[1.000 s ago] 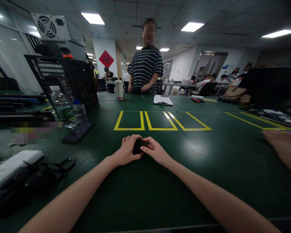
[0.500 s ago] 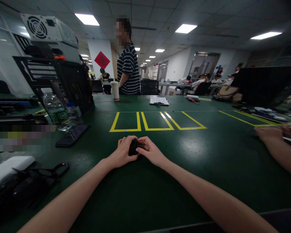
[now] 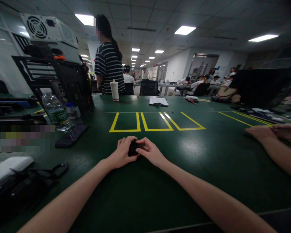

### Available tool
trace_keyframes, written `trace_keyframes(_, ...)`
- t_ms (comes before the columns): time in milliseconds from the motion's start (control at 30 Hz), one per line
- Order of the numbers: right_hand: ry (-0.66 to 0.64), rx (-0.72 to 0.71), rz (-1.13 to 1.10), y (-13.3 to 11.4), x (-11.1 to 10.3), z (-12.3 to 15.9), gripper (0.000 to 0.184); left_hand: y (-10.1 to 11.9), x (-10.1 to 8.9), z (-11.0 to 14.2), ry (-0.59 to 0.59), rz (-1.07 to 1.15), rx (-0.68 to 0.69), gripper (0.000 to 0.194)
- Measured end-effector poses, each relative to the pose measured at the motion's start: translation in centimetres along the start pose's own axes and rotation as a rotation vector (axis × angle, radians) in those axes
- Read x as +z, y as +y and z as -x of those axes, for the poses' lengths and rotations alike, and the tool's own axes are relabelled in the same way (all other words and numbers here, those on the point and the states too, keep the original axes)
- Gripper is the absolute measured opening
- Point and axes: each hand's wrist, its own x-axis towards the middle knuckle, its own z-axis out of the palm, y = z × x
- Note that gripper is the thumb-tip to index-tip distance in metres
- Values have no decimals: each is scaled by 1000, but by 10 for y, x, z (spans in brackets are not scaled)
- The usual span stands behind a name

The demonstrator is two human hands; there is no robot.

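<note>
Still hands [image 3: 123, 152] [image 3: 152, 153] on obj [image 3: 132, 149], person [image 3: 108, 68] leftward

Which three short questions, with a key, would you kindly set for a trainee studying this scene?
1. What is between the left hand and the right hand: A, a phone; B, a small black object; C, a cup?
2. True or false: the clipboard lies beyond the yellow tape outlines.
3. Fill in: the smaller bottle has a ___ cap.
Key: 1 B; 2 true; 3 blue.
</note>
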Motion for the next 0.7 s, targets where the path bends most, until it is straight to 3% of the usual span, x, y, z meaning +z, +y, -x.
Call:
trace_keyframes(233,8,4,75,-4,-1,2,29,-9,10,-1,52,3,-6,51)
trace_keyframes(500,32,46,60,4,-2,-1,35,-7,8,-1,50,3,6,51)
trace_keyframes(700,-30,-19,-11,6,-3,-3,30,-10,11,-1,58,-26,-5,54)
